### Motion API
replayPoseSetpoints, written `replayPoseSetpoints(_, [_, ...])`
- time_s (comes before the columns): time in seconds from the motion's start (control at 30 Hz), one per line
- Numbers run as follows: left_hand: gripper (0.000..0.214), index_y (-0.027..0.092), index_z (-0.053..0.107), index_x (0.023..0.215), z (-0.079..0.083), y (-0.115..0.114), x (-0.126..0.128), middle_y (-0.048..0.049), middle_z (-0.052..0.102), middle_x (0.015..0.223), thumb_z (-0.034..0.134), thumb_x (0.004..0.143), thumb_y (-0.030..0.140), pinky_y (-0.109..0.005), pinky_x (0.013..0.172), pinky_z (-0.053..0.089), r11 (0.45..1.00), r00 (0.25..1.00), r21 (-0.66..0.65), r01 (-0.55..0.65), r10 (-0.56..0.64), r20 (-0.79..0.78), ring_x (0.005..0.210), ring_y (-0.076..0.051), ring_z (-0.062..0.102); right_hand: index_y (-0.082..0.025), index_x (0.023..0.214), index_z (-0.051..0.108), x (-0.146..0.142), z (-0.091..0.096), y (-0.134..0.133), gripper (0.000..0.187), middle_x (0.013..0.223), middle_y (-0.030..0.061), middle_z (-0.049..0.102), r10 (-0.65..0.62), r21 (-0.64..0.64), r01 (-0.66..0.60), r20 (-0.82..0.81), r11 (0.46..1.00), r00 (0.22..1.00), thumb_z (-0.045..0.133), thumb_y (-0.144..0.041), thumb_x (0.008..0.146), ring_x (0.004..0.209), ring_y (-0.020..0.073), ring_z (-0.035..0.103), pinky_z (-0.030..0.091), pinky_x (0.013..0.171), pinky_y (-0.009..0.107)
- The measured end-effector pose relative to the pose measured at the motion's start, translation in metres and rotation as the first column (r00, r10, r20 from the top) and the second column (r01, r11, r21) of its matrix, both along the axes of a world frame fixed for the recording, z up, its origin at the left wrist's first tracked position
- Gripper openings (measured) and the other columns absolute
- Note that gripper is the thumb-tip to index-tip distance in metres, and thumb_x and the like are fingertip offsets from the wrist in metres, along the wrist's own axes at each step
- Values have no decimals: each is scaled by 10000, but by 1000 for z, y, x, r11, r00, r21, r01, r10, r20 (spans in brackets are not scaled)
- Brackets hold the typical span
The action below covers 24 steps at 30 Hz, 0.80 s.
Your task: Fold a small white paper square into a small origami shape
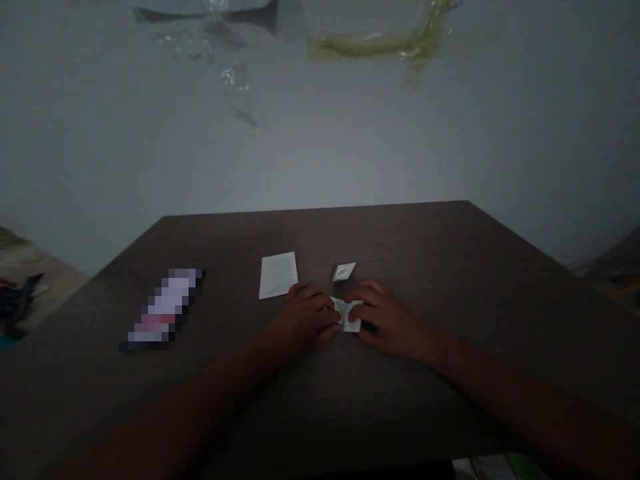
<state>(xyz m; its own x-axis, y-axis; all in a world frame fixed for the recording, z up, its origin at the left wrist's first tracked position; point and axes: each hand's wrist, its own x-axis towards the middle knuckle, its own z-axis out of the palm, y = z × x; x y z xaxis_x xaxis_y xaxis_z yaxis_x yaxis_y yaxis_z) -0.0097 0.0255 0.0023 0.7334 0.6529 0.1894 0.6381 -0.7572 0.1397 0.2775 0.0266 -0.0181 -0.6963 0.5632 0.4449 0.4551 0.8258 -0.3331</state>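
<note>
A small piece of printed paper (351,326) lies low over the table between my two hands. My left hand (306,315) has its fingers closed on the paper's left side. On the right side, my right hand (389,320) grips the same piece with thumb and fingers. Parts of the paper are hidden under the fingers. Just beyond my hands sits a small folded paper (344,272), diamond-like in outline. A flat sheet of printed paper (278,275) rests to the left, its lower right corner close to my left fingers.
A phone-like device (163,310), pixelated, lies at the left of the dark wooden table (400,233). The table's back edge meets a pale wall (350,147) with strips of yellow tape (370,47) and clear tape. Some items (487,467) show below the front edge.
</note>
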Motion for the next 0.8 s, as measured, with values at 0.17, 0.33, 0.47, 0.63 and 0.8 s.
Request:
replayPoseSetpoints(0.17, [116,335,897,1247,1,-2,1,-26,874,1270,818,1162,331,-599,1292,499,1000,999,-1,-9,9,-33,1275,-310,778,-311,1169,863,-1,7,-2,297,1196,59,862,43,-76,-39,60,996,997,787,-82,996,1262,324,733,585,1166,548])
replayPoseSetpoints(0.33, [133,322,912,1264,2,-4,-1,-46,860,1305,847,1149,317,-651,1335,463,1000,1000,-8,-4,4,-19,1328,-329,766,-284,1119,854,0,16,-4,191,1083,50,846,82,-99,-71,106,992,991,773,-124,1052,1150,297,734,577,1130,508])
replayPoseSetpoints(0.47, [106,324,921,1222,-2,-4,-2,-38,863,1272,877,1126,335,-652,1349,443,1000,1000,16,-1,1,1,1303,-318,765,-269,1115,830,2,14,-1,140,1060,46,845,109,-102,-100,82,990,991,752,-153,1101,1129,284,727,573,1121,494])
replayPoseSetpoints(0.63, [85,330,919,1201,-6,-3,-2,-28,857,1257,868,1133,331,-686,1389,380,1000,1000,13,-9,8,19,1307,-311,755,-241,1144,827,3,10,1,119,1088,62,850,138,-159,-133,21,978,990,727,-178,1156,1142,271,737,581,1127,477])
replayPoseSetpoints(0.8, [84,318,919,1180,-3,-3,0,-30,860,1250,863,1125,288,-676,1390,382,999,999,-29,-20,21,42,1287,-306,769,-245,1107,815,3,6,3,144,1066,55,846,131,-174,-130,-8,976,991,711,-159,1158,1093,259,753,608,1077,458])
